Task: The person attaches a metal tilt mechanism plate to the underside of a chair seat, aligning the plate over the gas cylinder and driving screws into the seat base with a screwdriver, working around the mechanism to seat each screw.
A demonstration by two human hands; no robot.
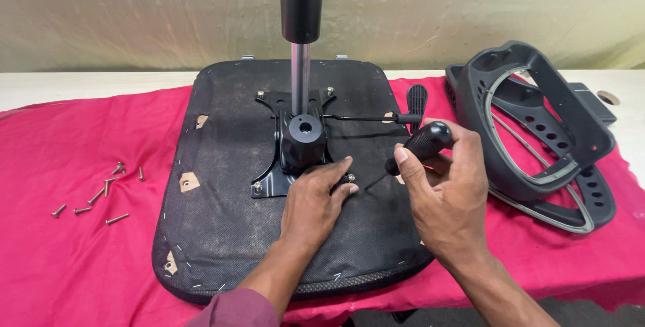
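My right hand (443, 192) has its grip clamped around the black, ribbed handle of a screwdriver (420, 145); the thin shaft slants down and left, its tip close to a screw (350, 178) at the near right corner of the mounting plate (272, 182). My left hand (314, 206) lies flat on the seat base (269, 233), fingers together and loosely curled, the fingertips touching that corner of the plate just beside the screw; it clamps nothing that I can see.

The plate is black pressed metal, bolted in the middle of the upturned seat base, which is a rounded slab covered in dusty black fabric stapled along its edge, with small torn patches showing wood. A stubby black cylinder socket (304, 132) rises from the plate, and behind it a shiny steel gas-lift column (300, 78) with a black sleeve stands upright. A thin lever with a black paddle (416, 102) sticks out toward the right.

The seat base rests mid-desk on a red cloth (67, 246). Loose screws (101, 192) lie scattered near the left edge. Dark grey plastic armrests (537, 132) sit stacked toward the right edge.
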